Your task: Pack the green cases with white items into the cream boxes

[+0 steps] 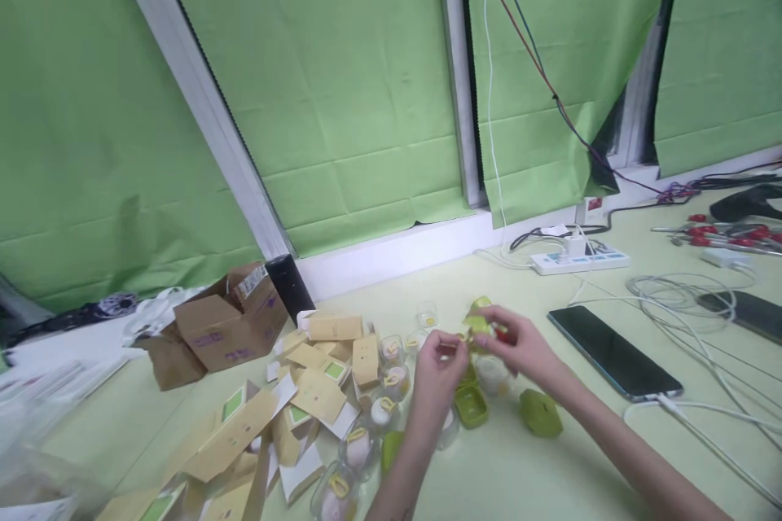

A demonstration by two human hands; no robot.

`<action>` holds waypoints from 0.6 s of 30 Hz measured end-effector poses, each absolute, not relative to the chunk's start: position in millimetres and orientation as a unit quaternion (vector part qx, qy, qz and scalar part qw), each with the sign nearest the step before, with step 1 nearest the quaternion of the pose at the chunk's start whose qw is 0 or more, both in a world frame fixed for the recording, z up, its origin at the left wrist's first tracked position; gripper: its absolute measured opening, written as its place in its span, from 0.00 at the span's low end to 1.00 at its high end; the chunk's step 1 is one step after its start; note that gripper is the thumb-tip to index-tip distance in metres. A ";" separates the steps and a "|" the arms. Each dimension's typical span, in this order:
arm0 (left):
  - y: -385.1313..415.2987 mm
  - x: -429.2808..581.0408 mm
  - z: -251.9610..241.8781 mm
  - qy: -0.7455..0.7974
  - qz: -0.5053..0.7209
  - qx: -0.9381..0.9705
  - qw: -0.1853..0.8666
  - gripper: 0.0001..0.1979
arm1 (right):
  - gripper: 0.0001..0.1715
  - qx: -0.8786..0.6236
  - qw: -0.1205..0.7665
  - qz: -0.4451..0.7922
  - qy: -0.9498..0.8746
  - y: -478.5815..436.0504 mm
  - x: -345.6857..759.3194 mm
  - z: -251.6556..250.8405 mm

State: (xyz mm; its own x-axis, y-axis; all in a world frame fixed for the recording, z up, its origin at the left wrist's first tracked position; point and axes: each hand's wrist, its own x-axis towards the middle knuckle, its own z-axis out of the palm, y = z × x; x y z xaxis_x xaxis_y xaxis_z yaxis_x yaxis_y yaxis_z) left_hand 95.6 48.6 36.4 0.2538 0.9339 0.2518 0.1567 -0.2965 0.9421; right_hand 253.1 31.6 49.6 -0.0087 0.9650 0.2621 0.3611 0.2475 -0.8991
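My left hand [441,366] and my right hand [519,346] meet above the pale green table [538,472], both pinching a small green item with a yellow strap [476,326]. The fingers of both hands are closed on it. Below them lie green cases [472,407] and another green case [541,413]. Several clear domed containers with yellow tags [391,381] sit to the left of my hands.
A heap of flat tan cardboard packets [318,391] spreads left. An open brown box [223,326] and a black cylinder [289,286] stand behind it. A black phone [614,352], white cables [690,301], a power strip [580,260] and red-handled tools [727,234] lie to the right.
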 end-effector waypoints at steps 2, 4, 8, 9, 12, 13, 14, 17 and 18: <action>55.3 104.8 40.4 0.419 0.419 0.712 0.377 0.06 | 0.25 -0.595 0.460 0.208 -0.626 38.7 275.3 54.9; 59.5 112.1 39.9 0.426 0.374 0.756 0.328 0.03 | 0.23 -0.649 0.395 0.131 -0.637 42.9 295.6 54.9; 61.0 118.8 30.8 0.426 0.292 0.813 0.269 0.06 | 0.19 -0.678 0.305 0.110 -0.660 41.5 316.1 40.1; 60.5 118.6 28.6 0.427 0.279 0.820 0.259 0.08 | 0.19 -0.677 0.289 0.110 -0.668 41.2 317.1 35.6; 57.1 114.1 25.2 0.435 0.258 0.828 0.243 0.14 | 0.16 -0.670 0.260 0.117 -0.685 47.6 316.9 27.7; 55.1 111.5 25.2 0.438 0.255 0.828 0.241 0.15 | 0.15 -0.672 0.256 0.119 -0.685 52.9 317.0 26.9; 52.7 108.4 25.8 0.442 0.254 0.826 0.240 0.15 | 0.15 -0.677 0.251 0.122 -0.680 59.7 317.5 26.8; 42.8 97.5 28.6 0.448 0.281 0.810 0.254 0.15 | 0.16 -0.696 0.218 0.162 -0.664 83.5 320.5 26.4; 39.0 93.5 29.3 0.444 0.302 0.799 0.270 0.15 | 0.16 -0.697 0.202 0.186 -0.662 90.3 322.0 26.0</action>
State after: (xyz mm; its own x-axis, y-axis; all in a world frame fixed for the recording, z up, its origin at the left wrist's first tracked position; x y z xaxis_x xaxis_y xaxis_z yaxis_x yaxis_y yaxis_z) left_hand 93.5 39.0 29.3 0.4236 0.8727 0.2427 0.5466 -0.4600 0.6998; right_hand 322.0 90.3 26.0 0.0547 0.9985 0.0086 0.8480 -0.0419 -0.5284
